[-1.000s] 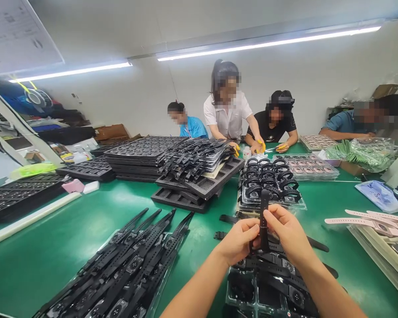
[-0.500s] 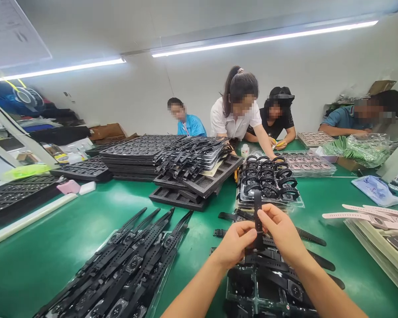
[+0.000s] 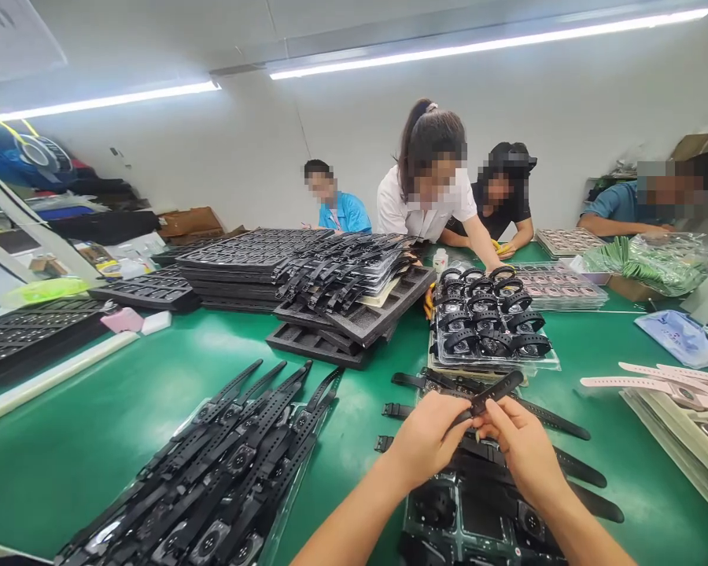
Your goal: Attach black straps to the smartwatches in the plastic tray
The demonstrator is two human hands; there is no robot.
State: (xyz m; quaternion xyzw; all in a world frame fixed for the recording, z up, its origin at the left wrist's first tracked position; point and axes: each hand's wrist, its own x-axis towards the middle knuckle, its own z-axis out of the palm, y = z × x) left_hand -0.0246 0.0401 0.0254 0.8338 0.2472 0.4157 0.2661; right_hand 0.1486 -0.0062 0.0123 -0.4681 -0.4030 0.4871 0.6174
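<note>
1. The black strap is held up above the near tray, slanting, with its free end pointing away to the right.
2. The left hand pinches its lower part, and the right hand grips it from the other side (whether a watch case hangs on it is hidden by the fingers).
3. Below, loose straps lie across the near tray; a dangling end could snag on them and drag one out of place.
4. The smooth strap could slip or spring loose if either pinch slackens, dropping among the others.
5. Beyond stand the looped watches; a forearm pushed forward could knock them. A co-worker's hand reaches to their far side, so a bump could come from there too.
6. To the left, a slanting pile of watches overhangs its tray on the green table.
</note>
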